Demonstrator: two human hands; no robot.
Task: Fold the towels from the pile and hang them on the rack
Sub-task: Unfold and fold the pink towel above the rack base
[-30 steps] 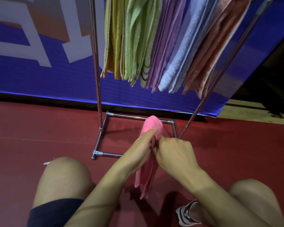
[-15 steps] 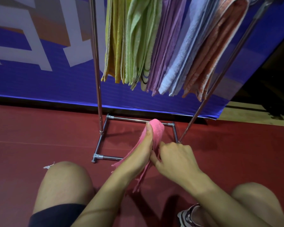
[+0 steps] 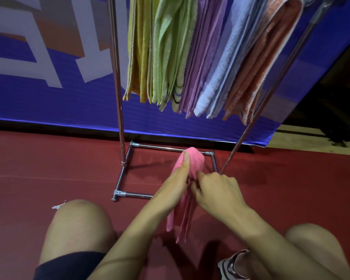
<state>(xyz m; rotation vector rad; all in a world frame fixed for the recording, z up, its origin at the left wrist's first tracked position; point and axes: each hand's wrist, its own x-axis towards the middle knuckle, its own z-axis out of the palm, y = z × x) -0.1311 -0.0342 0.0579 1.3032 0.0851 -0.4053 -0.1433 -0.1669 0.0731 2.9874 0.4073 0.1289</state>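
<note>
A: While the person crouches on the red floor (image 3: 49, 168), where is the pink towel (image 3: 194, 160)?

B: It is between the two hands, in front of the knees and above the floor. The left hand (image 3: 176, 184) holds it from the left side, with the thumb lying straight along the folded top. The right hand (image 3: 216, 190) has its fingers curled and pinches the cloth from the right side.

A: How do the edges of the towel lie?

B: The top is a rounded fold. Below the hands the layers hang down in narrow strips, and the lower edges are not even; one strip ends higher than the others.

A: And the rack (image 3: 117, 77)?

B: It stands just behind the hands, before a blue banner (image 3: 49, 102). Its square metal base lies on the floor, and the top of the pink towel is seen over the rear bar of this base. Five folded towels hang close together: yellow (image 3: 138, 47), green (image 3: 170, 53), purple (image 3: 204, 57), light blue (image 3: 228, 63) and orange (image 3: 269, 63). Their lower edges end well above the base.

A: Is there room to move?

B: Under the hanging towels there is open space down to the base. The orange towel hangs close to the right pole. I cannot see the top bar of the rack. A small white scrap (image 3: 58, 206) lies on the floor beside the left knee.
</note>
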